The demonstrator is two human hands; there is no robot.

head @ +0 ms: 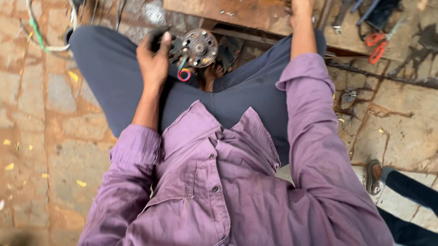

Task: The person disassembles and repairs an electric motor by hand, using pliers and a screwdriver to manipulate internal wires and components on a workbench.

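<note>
I sit cross-legged on a stone floor in a purple shirt and dark trousers. My left hand [154,60] grips a small round metal motor part [198,48] with coloured wires hanging from it, held above my lap. My right hand [302,0] stretches forward to the low wooden board [225,3] at the top of the view. Its fingers are cut off by the frame edge, so what it touches is hidden.
Red-handled pliers [376,46] and other tools lie on the board's right end. A white and green cable [39,20] loops on the floor at upper left. Another person's leg and sandalled foot [373,176] rest at the right.
</note>
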